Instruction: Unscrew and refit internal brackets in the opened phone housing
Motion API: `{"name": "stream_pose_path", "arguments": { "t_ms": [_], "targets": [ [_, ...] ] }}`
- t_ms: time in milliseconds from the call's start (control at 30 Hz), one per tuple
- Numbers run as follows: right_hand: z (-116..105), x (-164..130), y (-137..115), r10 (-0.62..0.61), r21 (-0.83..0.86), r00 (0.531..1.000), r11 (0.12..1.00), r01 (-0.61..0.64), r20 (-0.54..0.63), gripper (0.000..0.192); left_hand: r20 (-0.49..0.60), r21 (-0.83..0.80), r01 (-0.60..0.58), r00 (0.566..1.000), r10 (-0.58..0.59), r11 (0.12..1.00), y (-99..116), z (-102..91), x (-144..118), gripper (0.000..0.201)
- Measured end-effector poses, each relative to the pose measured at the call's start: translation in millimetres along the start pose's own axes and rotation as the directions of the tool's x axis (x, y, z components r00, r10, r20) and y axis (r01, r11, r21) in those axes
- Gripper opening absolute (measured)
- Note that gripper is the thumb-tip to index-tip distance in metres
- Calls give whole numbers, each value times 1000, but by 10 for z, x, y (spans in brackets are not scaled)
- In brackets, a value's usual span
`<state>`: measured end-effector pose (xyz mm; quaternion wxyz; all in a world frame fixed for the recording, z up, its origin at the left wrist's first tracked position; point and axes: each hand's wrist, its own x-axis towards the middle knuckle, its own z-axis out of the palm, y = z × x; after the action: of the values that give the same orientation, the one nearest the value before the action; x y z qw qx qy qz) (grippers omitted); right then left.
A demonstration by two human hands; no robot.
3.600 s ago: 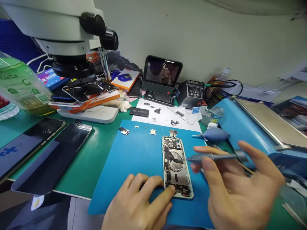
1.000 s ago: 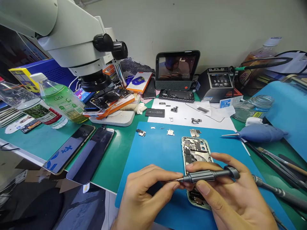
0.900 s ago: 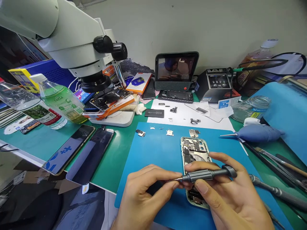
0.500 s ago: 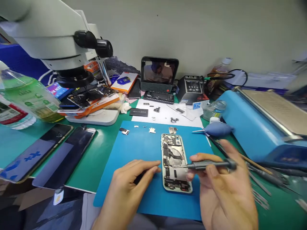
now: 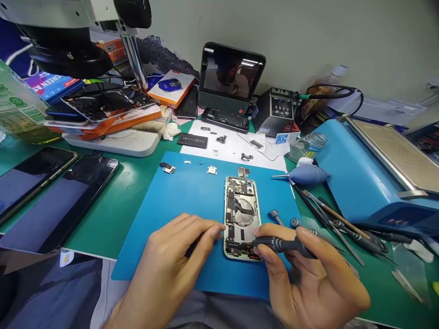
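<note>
An opened phone point(image 5: 244, 235) lies on the blue mat point(image 5: 185, 192), its circuit board, flex cable and round coil bare. My right hand point(image 5: 308, 274) is closed round a dark screwdriver point(image 5: 286, 245), whose front end points at the lower part of the phone; its very tip is hard to make out. At the phone's left edge, my left hand point(image 5: 181, 249) has thumb and forefinger pinched together, fingertips against or very near the frame. Whether anything small sits in that pinch is hidden. Small metal parts, among them a silver bracket point(image 5: 211, 170) and a shield plate point(image 5: 243, 172), lie above the phone.
A blue air blower point(image 5: 307, 174), more screwdrivers and tweezers point(image 5: 338, 237) lie right, beside a blue heating machine point(image 5: 363, 178). White paper point(image 5: 226, 148) behind the mat bears a black battery point(image 5: 192, 140). Two phone screens point(image 5: 78, 196) lie left, below a microscope point(image 5: 68, 50).
The screwdriver has moved from the middle of the phone down to its lower end, and my right fingers have curled closer round it. My left hand stays by the left edge. The view has shifted.
</note>
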<state>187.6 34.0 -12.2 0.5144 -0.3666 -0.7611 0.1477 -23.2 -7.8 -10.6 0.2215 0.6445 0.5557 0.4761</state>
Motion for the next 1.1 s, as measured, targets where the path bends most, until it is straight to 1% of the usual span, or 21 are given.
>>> {"name": "stream_pose_path", "arguments": {
  "t_ms": [167,367,567,667,733,800,900,1000,1100],
  "targets": [
    [-12,-19,-15,17,17,998,1000,-19,68,71,5,1,3,1000,-3,1000,17,-5,9,20],
    [-14,9,4,25,33,995,999,-29,97,73,16,12,-2,1000,2,1000,19,-6,14,21],
    [-31,25,13,55,72,995,996,-61,87,72,27,11,8,1000,-8,1000,19,-5,-2,20],
    [-8,48,5,105,82,991,990,-112,83,67,31,13,0,1000,-1,1000,11,-3,-2,19],
    [1,51,5,113,66,991,991,-118,74,64,32,13,-3,999,3,1000,5,-2,0,19],
    [-4,32,12,104,20,993,994,-106,51,64,30,12,-10,1000,10,1000,-1,-1,-1,17],
    [-45,-29,22,85,-57,995,995,-82,58,70,31,7,-7,999,7,1000,-10,2,-11,18],
    [-91,-82,25,30,-61,997,998,-25,75,75,40,0,0,999,0,1000,-16,7,-21,17],
    [-97,-85,33,14,-87,999,996,-10,47,79,48,-10,8,999,-8,1000,-18,11,-22,17]
  ]
}}
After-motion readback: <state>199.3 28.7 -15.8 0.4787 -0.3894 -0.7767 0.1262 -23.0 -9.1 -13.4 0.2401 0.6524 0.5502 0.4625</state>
